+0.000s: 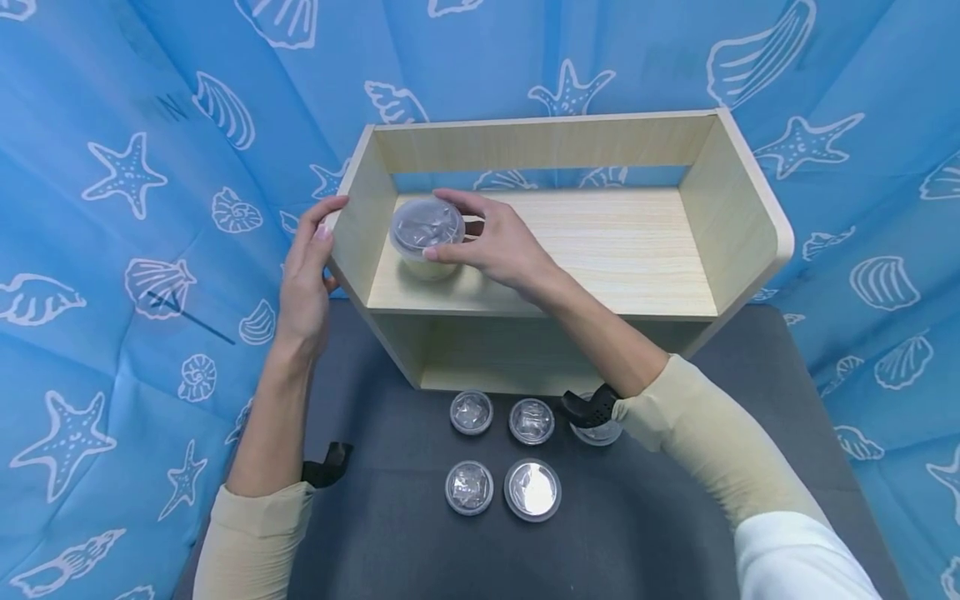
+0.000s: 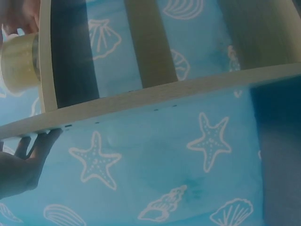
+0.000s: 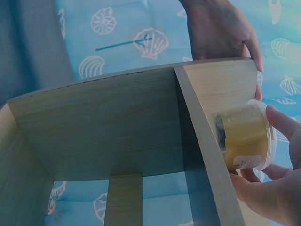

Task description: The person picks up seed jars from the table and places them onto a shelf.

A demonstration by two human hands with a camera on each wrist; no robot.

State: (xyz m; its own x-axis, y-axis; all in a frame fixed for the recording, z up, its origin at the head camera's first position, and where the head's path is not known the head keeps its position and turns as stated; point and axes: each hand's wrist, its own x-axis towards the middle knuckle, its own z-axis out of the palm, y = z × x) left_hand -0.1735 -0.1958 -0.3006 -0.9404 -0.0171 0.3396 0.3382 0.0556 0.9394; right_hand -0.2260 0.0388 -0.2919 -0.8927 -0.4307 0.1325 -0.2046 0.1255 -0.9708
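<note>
A two-tier pale wooden shelf [image 1: 562, 312] stands on a dark grey surface. My left hand [image 1: 306, 279] grips the upper edge of its left side panel, fingers over the outer side. With thumb and fingers, my right hand [image 1: 498, 246] holds a round clear plastic tub [image 1: 427, 229] by its lid rim. Yellowish contents and a small white label show through the tub's wall in the right wrist view, where the tub [image 3: 247, 136] is right at the upper board. The tub is upright, at the left end of the upper tier, near the side panel.
Several lidded round tubs sit in front of the shelf, among them a larger one [image 1: 532, 490] and a smaller one [image 1: 471, 412]. Another tub [image 1: 597, 432] is partly hidden under my right forearm. A blue curtain [image 1: 172, 250] with white shell prints hangs behind and beside the shelf.
</note>
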